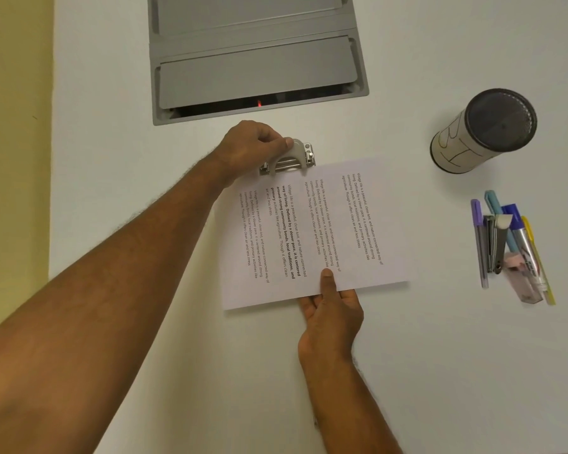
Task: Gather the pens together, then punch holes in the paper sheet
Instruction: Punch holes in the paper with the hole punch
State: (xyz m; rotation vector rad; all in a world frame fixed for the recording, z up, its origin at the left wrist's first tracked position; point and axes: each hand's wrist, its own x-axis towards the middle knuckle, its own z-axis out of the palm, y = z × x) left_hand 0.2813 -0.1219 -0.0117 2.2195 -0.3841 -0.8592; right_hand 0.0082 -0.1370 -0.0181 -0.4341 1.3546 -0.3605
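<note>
A printed paper sheet lies on the white table, its far edge tucked into a grey metal hole punch. My left hand grips the punch from the left, thumb on its handle. My right hand pinches the sheet's near edge, thumb on top of the paper and fingers under it. At the right, several pens lie bunched together side by side, along with a small grey stapler and a pink eraser.
A mesh pen cup wrapped in paper lies on its side at the far right. A grey recessed cable hatch is set into the table beyond the punch. The table's left edge borders a yellow wall.
</note>
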